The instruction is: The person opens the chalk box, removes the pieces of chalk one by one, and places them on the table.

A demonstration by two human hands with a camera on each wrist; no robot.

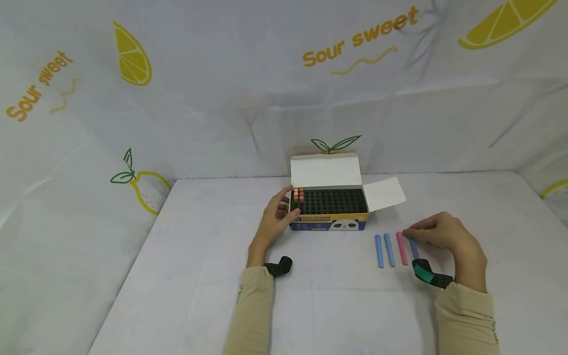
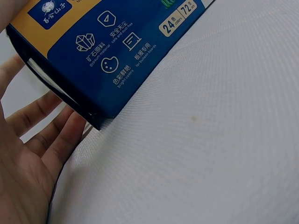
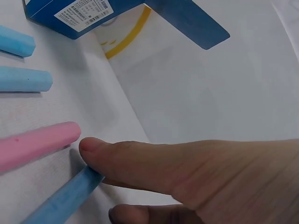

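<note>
An opened chalk box (image 1: 329, 223) with a panda on its front stands near the back of the table. Several orange and pink chalks (image 1: 299, 194) fill holes at the left end of its black insert. My left hand (image 1: 273, 217) holds the box by that end, thumb at the front corner and fingers along the side. On the right, my right hand (image 1: 448, 234) pinches the far end of a blue chalk (image 3: 65, 198). Left of it lie a pink chalk (image 1: 402, 248) and two light blue chalks (image 1: 389, 249).
The box's white lid (image 1: 326, 170) stands up at the back, and a side flap (image 1: 384, 194) sticks out to the right. White cloth with lemon prints covers the table (image 1: 337, 305) and the wall (image 1: 222, 98) behind.
</note>
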